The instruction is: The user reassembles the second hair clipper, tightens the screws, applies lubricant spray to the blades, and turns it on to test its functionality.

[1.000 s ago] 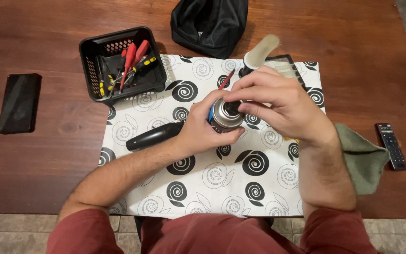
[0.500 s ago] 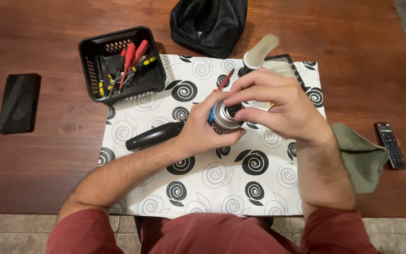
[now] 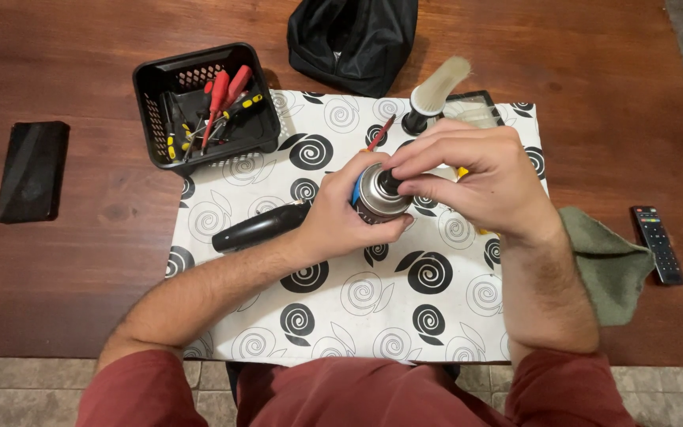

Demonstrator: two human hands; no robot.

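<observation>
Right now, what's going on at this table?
A person holds a silver metal spray can over a white spiral-patterned mat. The left hand grips the can's body; the right hand pinches its black top. Nearby are a black plastic basket of screwdrivers, a black-handled brush and a green cloth.

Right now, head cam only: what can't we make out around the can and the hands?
- Metal can: body and base hidden by the left hand.
- Small black part on top of the can: mostly covered by the right hand fingertips.
- Yellow item: only a sliver shows behind the right hand.
- Black tool: its right end is hidden under the left wrist.
- Basket tools: overlapping, too small to tell apart.
</observation>
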